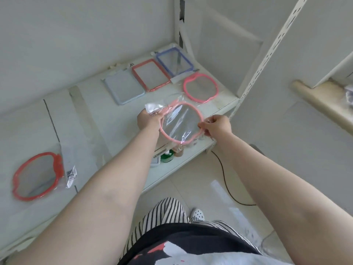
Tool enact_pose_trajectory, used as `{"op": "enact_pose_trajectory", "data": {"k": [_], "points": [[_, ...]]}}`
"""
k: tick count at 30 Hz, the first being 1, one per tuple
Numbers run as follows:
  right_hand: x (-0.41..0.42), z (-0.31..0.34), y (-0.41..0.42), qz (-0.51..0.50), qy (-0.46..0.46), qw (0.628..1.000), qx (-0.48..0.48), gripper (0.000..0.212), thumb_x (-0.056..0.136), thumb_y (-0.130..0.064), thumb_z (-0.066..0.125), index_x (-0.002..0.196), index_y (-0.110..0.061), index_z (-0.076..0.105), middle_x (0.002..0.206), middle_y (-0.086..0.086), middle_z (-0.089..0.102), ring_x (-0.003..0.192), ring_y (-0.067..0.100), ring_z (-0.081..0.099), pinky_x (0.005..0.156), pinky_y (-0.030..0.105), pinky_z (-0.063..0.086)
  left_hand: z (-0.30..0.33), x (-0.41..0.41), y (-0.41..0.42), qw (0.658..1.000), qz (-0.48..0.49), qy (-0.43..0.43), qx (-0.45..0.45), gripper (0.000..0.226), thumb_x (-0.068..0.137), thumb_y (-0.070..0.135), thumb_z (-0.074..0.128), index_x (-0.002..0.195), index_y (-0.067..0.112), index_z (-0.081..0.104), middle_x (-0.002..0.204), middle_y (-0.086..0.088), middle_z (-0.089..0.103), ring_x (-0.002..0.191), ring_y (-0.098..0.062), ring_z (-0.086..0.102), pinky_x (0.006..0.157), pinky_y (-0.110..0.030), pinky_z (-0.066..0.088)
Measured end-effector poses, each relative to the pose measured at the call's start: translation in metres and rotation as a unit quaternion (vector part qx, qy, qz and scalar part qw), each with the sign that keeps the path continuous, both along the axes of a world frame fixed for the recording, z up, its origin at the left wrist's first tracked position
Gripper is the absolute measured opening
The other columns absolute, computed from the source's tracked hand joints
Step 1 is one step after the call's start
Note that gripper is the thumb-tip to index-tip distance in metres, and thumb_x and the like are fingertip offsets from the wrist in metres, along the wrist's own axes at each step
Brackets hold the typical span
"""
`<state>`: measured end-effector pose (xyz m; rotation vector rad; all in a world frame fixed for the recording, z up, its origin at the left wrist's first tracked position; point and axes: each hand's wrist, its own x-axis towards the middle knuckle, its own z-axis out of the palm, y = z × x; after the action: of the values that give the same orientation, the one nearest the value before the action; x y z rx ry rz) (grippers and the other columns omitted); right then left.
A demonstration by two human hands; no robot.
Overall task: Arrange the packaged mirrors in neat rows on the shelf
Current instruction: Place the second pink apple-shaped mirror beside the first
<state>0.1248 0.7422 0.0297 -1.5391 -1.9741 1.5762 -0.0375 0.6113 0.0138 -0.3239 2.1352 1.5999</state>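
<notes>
I hold a pink round-framed mirror (pixel 181 122) in clear plastic wrap just above the front edge of the white shelf (pixel 91 115). My left hand (pixel 148 120) grips its left rim and wrapper flap; my right hand (pixel 216 125) pinches its right rim. Behind it on the shelf lie a pale grey rectangular mirror (pixel 124 88), a red rectangular mirror (pixel 150 74), a blue rectangular mirror (pixel 174 62) and a second pink round mirror (pixel 200 87). A red round mirror (pixel 37 175) in its wrapper lies alone at the shelf's far left.
A white slotted upright (pixel 265 50) stands at the shelf's right end. On a lower shelf under the held mirror sit a green bottle (pixel 167 155) and small items. A black cable (pixel 227 184) runs over the tiled floor. A beige ledge (pixel 322 100) is at the right.
</notes>
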Motion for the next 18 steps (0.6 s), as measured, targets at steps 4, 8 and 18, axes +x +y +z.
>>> {"op": "enact_pose_trajectory", "data": {"k": [4, 8, 18], "points": [[-0.032, -0.005, 0.017, 0.020, 0.005, 1.000, -0.016, 0.026, 0.070, -0.009, 0.077, 0.064, -0.014, 0.053, 0.059, 0.004, 0.063, 0.053, 0.021, 0.062, 0.068, 0.035, 0.059, -0.007, -0.031, 0.012, 0.998, 0.004, 0.035, -0.051, 0.061, 0.065, 0.021, 0.083, 0.120, 0.012, 0.060, 0.118, -0.006, 0.068, 0.104, -0.024, 0.068, 0.093, -0.037, 0.055], [-0.066, -0.012, 0.033, 0.031, 0.004, 0.999, -0.020, 0.024, 0.072, -0.009, 0.076, 0.067, -0.015, 0.053, 0.063, 0.006, 0.063, 0.052, 0.020, 0.061, 0.076, 0.041, 0.058, -0.014, -0.062, 0.028, 0.990, -0.017, 0.083, -0.117, 0.059, 0.069, 0.025, 0.078, 0.122, 0.011, 0.056, 0.124, -0.005, 0.064, 0.111, -0.022, 0.063, 0.096, -0.028, 0.050], [-0.110, -0.035, 0.060, 0.019, -0.017, 0.999, -0.023, 0.025, 0.075, -0.004, 0.072, 0.068, -0.014, 0.051, 0.071, 0.009, 0.065, 0.051, 0.020, 0.062, 0.065, 0.033, 0.058, -0.026, -0.103, 0.061, 0.970, -0.080, 0.131, -0.191, 0.055, 0.076, 0.024, 0.075, 0.116, 0.007, 0.041, 0.117, -0.013, 0.063, 0.104, -0.030, 0.064, 0.075, -0.027, 0.042]]}}
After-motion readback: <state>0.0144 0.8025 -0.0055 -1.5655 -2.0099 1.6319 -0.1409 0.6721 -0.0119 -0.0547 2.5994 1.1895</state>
